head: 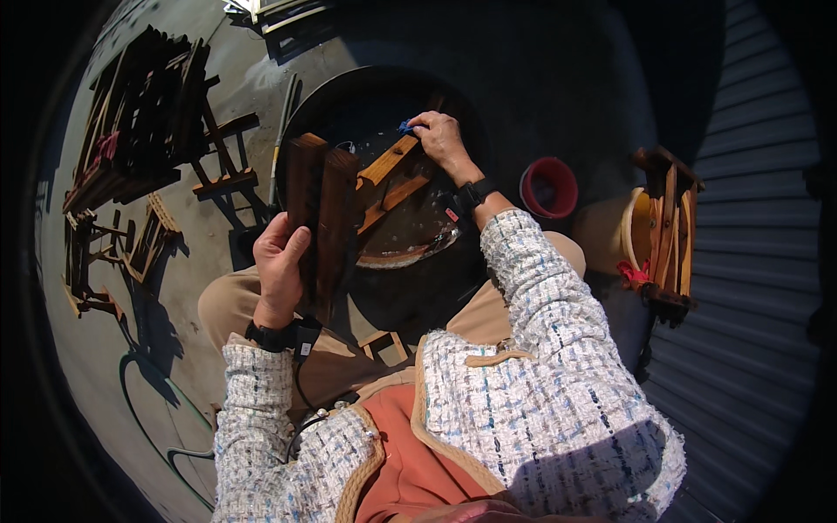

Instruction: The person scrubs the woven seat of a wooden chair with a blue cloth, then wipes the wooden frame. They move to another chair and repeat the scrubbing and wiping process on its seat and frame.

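My left hand (281, 265) grips the edge of a dark wooden frame (337, 216) made of thick slats, held upright over the near left side of a round basin (386, 261). Lighter wooden bars (389, 163) of what looks like the same piece reach across the basin, wet and shiny. At the far end of one bar, my right hand (444, 140) pinches a crumpled blue cloth or scrubber (407, 126) against the wood. The basin holds dark water with some suds. How the slats join is hidden in shadow.
Stacked wooden stools or frames (131, 124) stand at the left, with smaller ones below them. A green hose (147, 418) lies at lower left. Right of the basin are a red bucket (550, 189) and a yellowish bucket (608, 222), beside a wooden stool (672, 229) near corrugated metal (752, 261).
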Motion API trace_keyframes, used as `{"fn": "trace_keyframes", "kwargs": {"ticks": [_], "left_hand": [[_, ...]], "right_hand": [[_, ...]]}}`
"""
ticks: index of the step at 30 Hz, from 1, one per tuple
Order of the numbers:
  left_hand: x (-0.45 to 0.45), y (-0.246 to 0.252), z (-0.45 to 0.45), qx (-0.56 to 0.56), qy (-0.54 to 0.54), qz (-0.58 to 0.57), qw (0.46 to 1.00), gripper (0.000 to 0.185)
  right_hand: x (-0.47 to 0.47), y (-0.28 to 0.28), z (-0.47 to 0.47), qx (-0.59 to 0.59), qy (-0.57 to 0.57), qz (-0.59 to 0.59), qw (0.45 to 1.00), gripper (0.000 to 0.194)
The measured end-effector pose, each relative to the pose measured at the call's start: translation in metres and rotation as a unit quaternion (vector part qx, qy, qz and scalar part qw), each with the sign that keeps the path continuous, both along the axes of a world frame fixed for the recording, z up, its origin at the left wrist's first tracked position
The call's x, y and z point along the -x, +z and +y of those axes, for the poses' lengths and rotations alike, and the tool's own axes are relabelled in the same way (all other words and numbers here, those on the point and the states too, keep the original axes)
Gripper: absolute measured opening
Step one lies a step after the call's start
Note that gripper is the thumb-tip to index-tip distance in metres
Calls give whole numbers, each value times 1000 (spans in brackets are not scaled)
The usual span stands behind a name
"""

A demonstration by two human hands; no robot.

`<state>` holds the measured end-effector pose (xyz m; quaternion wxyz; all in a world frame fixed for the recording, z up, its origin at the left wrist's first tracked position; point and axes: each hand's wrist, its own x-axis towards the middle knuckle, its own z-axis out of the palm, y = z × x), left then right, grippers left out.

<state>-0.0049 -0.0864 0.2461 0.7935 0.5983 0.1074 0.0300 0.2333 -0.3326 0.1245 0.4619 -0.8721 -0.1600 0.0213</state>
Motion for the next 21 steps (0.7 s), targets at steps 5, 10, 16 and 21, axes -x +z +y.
{"fn": "trace_keyframes", "kwargs": {"ticks": [5, 10, 16, 21], "left_hand": [[-4, -6, 1, 24, -7, 1, 1000, 27], [-8, -9, 2, -24, 13, -10, 1000, 25], [-9, -10, 1, -24, 21, -15, 999, 25], [-13, -17, 11, -10, 11, -24, 1000, 28]], "right_hand": [[28, 38, 13, -184, 36, 125, 974, 18], [61, 78, 29, -101, 74, -83, 989, 10], [102, 118, 32, -184, 127, -105, 969, 21], [103, 118, 13, -360, 89, 57, 927, 15]]}}
